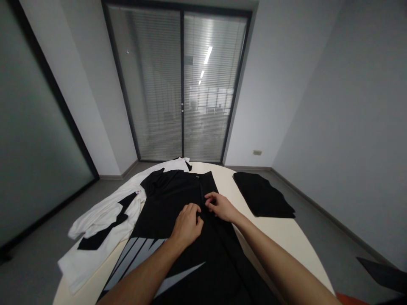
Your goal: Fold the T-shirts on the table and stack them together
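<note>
A black garment (178, 199) with a large grey-white print near its lower part lies spread along the cream table (286, 237). My left hand (187, 224) rests on its middle with fingers curled, pinching the cloth at a fold line. My right hand (219, 206) sits just to the right, fingers bent and gripping the same fold of black fabric. The two hands nearly touch.
A white garment with black patches (101, 224) lies crumpled at the table's left side. A folded black garment (262, 195) sits at the right rear. Behind the table stand glass doors with blinds (181, 84). A dark object (381, 273) shows at lower right.
</note>
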The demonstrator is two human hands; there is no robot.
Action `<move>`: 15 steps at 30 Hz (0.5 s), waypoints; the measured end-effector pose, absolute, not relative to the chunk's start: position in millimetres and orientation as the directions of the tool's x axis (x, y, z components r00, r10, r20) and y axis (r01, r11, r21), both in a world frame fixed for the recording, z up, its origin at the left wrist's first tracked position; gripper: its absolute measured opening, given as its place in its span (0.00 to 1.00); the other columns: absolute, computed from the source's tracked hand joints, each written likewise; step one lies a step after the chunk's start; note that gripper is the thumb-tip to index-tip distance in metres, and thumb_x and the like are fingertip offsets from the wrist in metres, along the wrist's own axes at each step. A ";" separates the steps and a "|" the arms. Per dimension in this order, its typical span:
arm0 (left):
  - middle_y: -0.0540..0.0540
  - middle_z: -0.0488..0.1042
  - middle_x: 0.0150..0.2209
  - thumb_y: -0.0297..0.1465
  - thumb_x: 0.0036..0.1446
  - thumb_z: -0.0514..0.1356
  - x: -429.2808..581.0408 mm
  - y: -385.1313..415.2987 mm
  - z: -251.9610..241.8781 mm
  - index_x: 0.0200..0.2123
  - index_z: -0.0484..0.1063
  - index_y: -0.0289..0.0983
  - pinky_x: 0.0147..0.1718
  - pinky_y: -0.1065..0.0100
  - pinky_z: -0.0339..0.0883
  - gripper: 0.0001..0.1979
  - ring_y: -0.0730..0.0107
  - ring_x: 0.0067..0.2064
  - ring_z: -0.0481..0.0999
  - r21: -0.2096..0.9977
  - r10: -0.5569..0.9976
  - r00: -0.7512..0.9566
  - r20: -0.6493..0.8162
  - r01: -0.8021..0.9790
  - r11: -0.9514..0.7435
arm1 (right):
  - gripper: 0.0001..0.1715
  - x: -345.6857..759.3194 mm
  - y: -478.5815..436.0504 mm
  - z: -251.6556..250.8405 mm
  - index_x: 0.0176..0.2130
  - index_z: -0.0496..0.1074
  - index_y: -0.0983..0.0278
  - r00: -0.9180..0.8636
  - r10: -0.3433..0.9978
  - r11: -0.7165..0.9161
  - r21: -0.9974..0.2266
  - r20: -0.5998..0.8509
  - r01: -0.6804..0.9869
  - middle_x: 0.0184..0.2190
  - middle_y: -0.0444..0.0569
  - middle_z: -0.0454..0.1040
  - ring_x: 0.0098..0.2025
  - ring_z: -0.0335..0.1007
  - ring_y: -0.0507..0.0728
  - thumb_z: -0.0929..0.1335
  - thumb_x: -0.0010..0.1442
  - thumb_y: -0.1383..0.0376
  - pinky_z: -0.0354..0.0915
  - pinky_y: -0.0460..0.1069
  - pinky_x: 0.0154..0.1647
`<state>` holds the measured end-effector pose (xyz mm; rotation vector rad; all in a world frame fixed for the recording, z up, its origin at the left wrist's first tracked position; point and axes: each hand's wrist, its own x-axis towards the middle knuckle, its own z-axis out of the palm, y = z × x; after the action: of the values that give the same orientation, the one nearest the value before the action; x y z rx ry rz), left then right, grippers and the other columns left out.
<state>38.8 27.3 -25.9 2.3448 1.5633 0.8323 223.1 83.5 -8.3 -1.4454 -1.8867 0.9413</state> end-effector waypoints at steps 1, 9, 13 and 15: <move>0.44 0.74 0.46 0.25 0.59 0.54 38.8 27.0 -26.0 0.45 0.70 0.39 0.51 0.58 0.68 0.12 0.58 0.50 0.72 0.451 0.886 0.307 0.347 0.774 -0.445 | 0.15 226.7 83.4 -9.2 0.51 0.70 0.64 -0.261 0.965 0.160 -0.815 0.010 0.557 0.40 0.46 0.76 0.29 0.72 0.49 0.66 0.63 0.67 0.65 0.43 0.25; 0.44 0.63 0.66 0.26 0.61 0.54 39.5 26.1 -30.8 0.65 0.64 0.43 0.63 0.52 0.61 0.28 0.56 0.65 0.63 0.348 0.800 0.483 0.355 0.726 -0.593 | 0.26 264.6 61.3 12.6 0.32 0.71 0.66 -0.506 0.772 0.091 -0.721 -0.384 0.687 0.22 0.41 0.72 0.19 0.68 0.48 0.69 0.61 0.44 0.61 0.43 0.22; 0.42 0.65 0.66 0.29 0.65 0.52 41.0 26.7 -30.5 0.61 0.69 0.40 0.64 0.50 0.59 0.22 0.54 0.65 0.64 0.313 0.836 0.442 0.327 0.784 -0.536 | 0.33 268.6 37.2 30.1 0.30 0.70 0.65 -0.579 0.562 0.039 -0.680 -0.591 0.732 0.20 0.40 0.72 0.17 0.67 0.48 0.73 0.51 0.38 0.60 0.43 0.23; 0.42 0.66 0.65 0.31 0.68 0.50 42.0 26.7 -29.4 0.60 0.71 0.39 0.63 0.50 0.59 0.21 0.55 0.64 0.65 0.311 0.848 0.425 0.317 0.798 -0.516 | 0.34 264.9 26.1 40.0 0.37 0.73 0.65 -0.659 0.386 -0.022 -0.721 -0.645 0.693 0.24 0.42 0.76 0.18 0.69 0.48 0.72 0.51 0.38 0.57 0.42 0.21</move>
<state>42.0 26.7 -29.4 2.5545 1.4814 0.6705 264.9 26.1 40.0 -1.3447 -2.3565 2.0479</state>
